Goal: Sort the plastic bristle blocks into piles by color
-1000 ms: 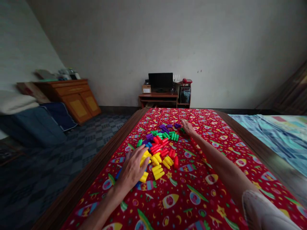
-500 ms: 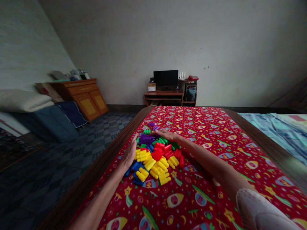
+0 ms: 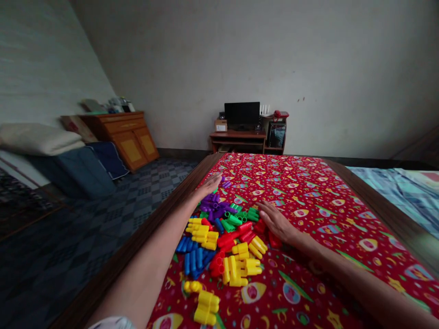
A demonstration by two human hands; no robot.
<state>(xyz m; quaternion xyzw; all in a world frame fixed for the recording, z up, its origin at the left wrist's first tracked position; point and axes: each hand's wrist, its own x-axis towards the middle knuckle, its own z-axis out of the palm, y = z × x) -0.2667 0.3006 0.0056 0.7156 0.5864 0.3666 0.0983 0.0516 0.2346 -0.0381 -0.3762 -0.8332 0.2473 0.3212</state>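
A heap of plastic building blocks (image 3: 226, 237) in yellow, red, blue, green and purple lies on a red patterned cloth (image 3: 308, 219) over a table. My left hand (image 3: 210, 185) reaches out flat at the far left of the heap, fingers stretched, beside purple blocks (image 3: 215, 204). On the heap's right side rests my right hand (image 3: 277, 221), fingers extended against red blocks (image 3: 260, 227). Neither hand holds a block. A few yellow blocks (image 3: 206, 308) lie apart near me.
The table's wooden edge (image 3: 151, 228) runs along the left, with checkered floor beyond. A wooden cabinet (image 3: 123, 137) and folded bedding (image 3: 51, 160) stand at left. A desk with a monitor (image 3: 242, 123) stands against the far wall. A bed sheet (image 3: 408, 187) lies at right.
My left hand moved forward past the heap's far left side. My right hand pulled back to the heap's right side. The blocks have spread toward me.
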